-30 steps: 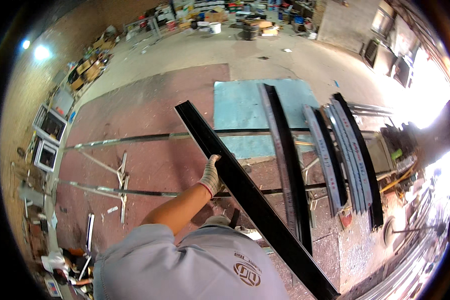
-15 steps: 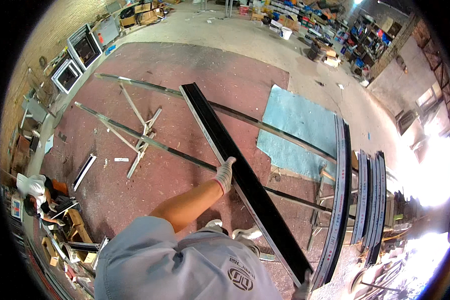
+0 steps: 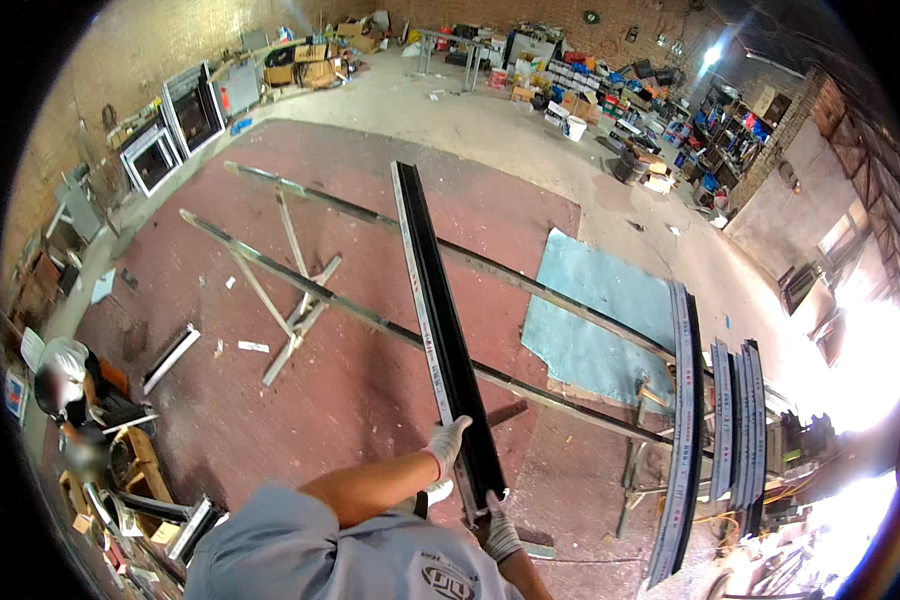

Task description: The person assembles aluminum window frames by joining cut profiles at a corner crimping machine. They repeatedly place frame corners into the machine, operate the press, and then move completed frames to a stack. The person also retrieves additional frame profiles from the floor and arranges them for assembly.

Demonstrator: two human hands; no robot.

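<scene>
A long black profile bar (image 3: 442, 310) with pale film along its left side lies across two long metal rails. My left hand (image 3: 449, 446), in a whitish work glove, is closed on its left edge, towards the near end. My right hand (image 3: 501, 532), also gloved, holds the near end, close to my body. The far rail (image 3: 510, 275) and the near rail (image 3: 360, 318) run from far left to right. A splayed metal trestle (image 3: 303, 318) stands under their left part.
More film-covered profiles (image 3: 682, 430) lie across the rails at right, with another group (image 3: 738, 425) beyond. A blue sheet (image 3: 600, 310) covers part of the reddish floor. At left a person (image 3: 68, 385) sits near wooden pieces (image 3: 145, 465). Window frames (image 3: 192, 110) lean on the wall.
The profile has swung from a steep slant to nearly straight away from me. Its near end and my right hand have moved left, in front of my body. The view has tilted up.
</scene>
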